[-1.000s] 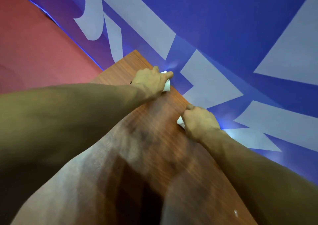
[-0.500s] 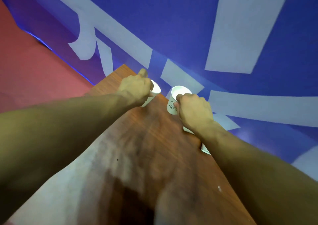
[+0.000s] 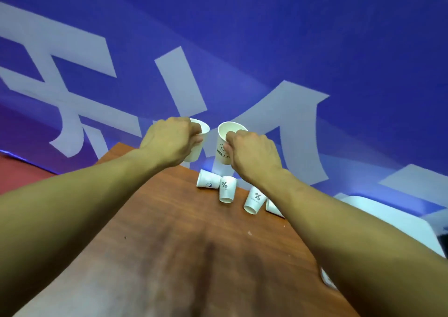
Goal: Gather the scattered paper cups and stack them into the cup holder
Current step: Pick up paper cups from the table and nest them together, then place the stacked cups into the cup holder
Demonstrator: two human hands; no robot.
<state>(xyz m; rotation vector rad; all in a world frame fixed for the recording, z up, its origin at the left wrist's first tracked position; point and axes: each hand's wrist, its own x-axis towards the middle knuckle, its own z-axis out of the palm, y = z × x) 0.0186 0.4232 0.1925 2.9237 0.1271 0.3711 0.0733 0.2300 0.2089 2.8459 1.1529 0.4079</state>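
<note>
Two clasped, empty containers aloft: left cup (image 3: 199, 147) in left hand (image 3: 169, 142), HELLO cup (image 3: 223, 147) in right hand (image 3: 254, 158).

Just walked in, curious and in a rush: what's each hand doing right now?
Left hand: grips a white paper cup.
Right hand: grips the HELLO paper cup.

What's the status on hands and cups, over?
Left hand grips one paper cup, right hand the HELLO cup, both lifted. Other cups loose on wooden table beneath. Cup holder not in view.
</note>
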